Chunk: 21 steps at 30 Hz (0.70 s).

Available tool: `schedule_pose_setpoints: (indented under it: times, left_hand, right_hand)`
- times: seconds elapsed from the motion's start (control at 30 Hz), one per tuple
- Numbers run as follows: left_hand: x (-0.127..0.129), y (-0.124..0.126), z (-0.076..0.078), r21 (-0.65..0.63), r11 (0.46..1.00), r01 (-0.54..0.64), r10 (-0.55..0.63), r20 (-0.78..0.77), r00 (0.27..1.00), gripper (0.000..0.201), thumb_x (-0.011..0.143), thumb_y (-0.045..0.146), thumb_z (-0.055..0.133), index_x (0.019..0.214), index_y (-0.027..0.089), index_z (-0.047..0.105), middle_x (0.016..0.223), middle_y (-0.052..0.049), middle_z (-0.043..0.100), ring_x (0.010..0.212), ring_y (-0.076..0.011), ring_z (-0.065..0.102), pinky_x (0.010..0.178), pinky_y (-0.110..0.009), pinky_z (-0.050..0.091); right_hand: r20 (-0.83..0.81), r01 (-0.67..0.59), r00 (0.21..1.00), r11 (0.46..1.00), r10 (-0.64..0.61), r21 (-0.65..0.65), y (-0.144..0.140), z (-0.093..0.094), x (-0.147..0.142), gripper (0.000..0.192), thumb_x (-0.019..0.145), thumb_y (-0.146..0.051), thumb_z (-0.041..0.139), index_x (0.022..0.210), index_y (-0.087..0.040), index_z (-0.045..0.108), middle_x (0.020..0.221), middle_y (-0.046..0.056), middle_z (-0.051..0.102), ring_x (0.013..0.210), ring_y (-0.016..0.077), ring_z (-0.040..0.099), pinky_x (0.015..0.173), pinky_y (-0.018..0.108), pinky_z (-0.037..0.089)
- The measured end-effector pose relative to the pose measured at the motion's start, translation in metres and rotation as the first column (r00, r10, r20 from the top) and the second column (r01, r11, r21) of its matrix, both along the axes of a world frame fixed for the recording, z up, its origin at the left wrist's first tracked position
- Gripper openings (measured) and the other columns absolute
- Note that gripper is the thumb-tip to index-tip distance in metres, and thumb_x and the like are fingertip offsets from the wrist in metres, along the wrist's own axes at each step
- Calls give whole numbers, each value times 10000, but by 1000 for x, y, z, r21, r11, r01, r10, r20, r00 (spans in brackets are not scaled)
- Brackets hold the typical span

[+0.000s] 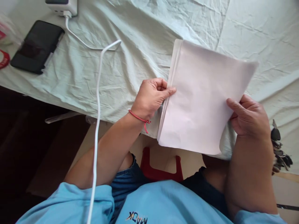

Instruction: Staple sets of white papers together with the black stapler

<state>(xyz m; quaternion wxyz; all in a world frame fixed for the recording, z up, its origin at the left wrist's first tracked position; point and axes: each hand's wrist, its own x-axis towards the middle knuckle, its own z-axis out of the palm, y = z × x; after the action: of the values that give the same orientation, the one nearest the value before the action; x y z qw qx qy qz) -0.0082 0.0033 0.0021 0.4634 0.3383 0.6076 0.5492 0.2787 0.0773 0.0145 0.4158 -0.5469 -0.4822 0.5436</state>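
Shirt (163, 202): light blue, at the bottom of the view; the print on it is cut off by the frame and only partly readable.
Stool (158, 169): red, seen between the knees, mostly hidden by the shirt and the legs.
Keys (280, 149): a dark bunch lying near the desk's near edge at the far right, partly hidden behind the right forearm; the single keys are hard to make out.
Right hand (249, 116): forearm rising from the lower right, wrist bent inward; thumb on top of the paper's right edge, the other fingers hidden beneath the sheets, so it pinches the stack.
Stack of paper (201, 99): blank white sheets, held tilted over the desk's near edge, the lower corners overhanging the lap; the lower right corner curls. Layers fan out along the left edge.
Left hand (151, 98): a red thread bracelet (139, 118) at the wrist; fingers curled shut on the left edge of the stack, thumb flat on the top sheet.
Desk (130, 40): covered with a wrinkled pale green cloth.
White cable (98, 102): runs from the bottom of the view over the near edge, loops on the cloth.
Phone (37, 46): black, lying flat near the left edge.
Charger (62, 6): white, at the far left, cut off by the top of the frame, a cable plugged in.
Red objects (4, 57): at the left edge, cropped, not identifiable.
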Motion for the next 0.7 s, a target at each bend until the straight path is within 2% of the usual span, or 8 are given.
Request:
schedule_pose_setpoints:
  times: [0.1,0.27,0.4,0.53,0.63,0.7]
  left_hand:
    - [-1,-1,-1,20,999,48,-49,29,998,319,827,189,882,671,204,605,671,17,595,625,-119,541,596,-281,466]
    - [-2,-4,2,5,994,106,-106,18,994,277,905,213,797,667,194,657,655,9,590,609,-117,531,551,-261,449]
    - [-1,-5,2,16,999,35,-35,-36,999,359,849,179,839,610,197,572,622,23,536,603,-114,505,553,-265,425]
    - [-1,-2,0,33,999,-9,10,-26,1000,355,897,162,785,633,203,551,637,28,524,602,-108,480,579,-273,432]
    - [-1,1,-2,51,997,-55,58,-56,997,181,898,108,726,787,219,636,677,31,588,620,-120,522,614,-278,466]
    - [-1,1,-3,64,992,-105,111,-94,989,199,859,66,722,920,242,653,707,39,630,641,-127,564,637,-273,484]
  right_hand:
    - [-10,51,999,999,-51,9,0,-1,-4,379,608,-287,1019,956,-228,881,1032,28,870,823,178,773,843,346,697]
    - [-31,86,996,996,-86,16,2,-1,-6,360,583,-260,1026,915,-224,890,978,14,877,788,144,768,764,262,675]
    - [-4,127,992,992,-127,8,1,1,-8,362,581,-268,1035,909,-219,891,915,20,873,720,142,757,682,257,663]
    - [-29,155,988,986,-154,54,2,-1,-6,357,577,-237,1025,908,-231,891,934,18,875,752,134,762,724,250,665]
    - [-29,163,987,983,-161,82,4,-3,-4,332,586,-218,1005,896,-245,889,959,11,876,788,142,764,749,270,673]
    - [-35,174,985,980,-172,93,5,-4,-4,327,576,-211,998,882,-248,887,956,11,875,786,147,761,747,281,674]
